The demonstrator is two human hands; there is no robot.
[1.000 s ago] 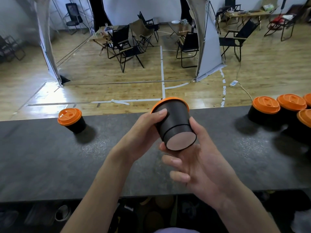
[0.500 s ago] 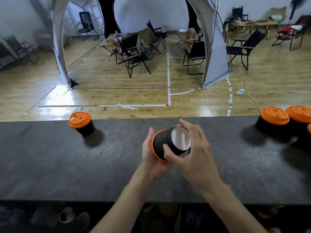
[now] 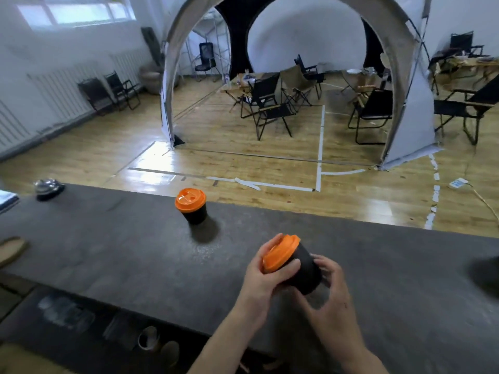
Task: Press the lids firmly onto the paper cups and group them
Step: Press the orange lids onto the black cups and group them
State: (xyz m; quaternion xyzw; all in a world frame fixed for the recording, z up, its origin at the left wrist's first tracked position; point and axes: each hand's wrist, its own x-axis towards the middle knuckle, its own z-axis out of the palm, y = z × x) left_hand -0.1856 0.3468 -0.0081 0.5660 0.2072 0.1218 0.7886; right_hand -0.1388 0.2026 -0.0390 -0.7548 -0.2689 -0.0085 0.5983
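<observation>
Both hands hold a black paper cup [image 3: 306, 271] above the dark counter [image 3: 121, 252], tilted with its orange lid [image 3: 280, 252] pointing up and to the left. My left hand [image 3: 266, 276] wraps the lid end, thumb across the cup just under the rim. My right hand [image 3: 333, 290] cups the bottom end from the right. A second black cup with an orange lid [image 3: 191, 205] stands upright on the counter, farther back and to the left, apart from both hands.
A metal call bell [image 3: 48, 187] sits at the counter's far left. A dark shape [image 3: 486, 276] shows at the right edge of the counter. Beyond the counter lie a wooden floor, folding chairs [image 3: 270, 109] and a tent arch.
The view swung left, so the lidded cups on the right left the frame. The held cup turned from bottom-up to lid-up and moved lower right.
</observation>
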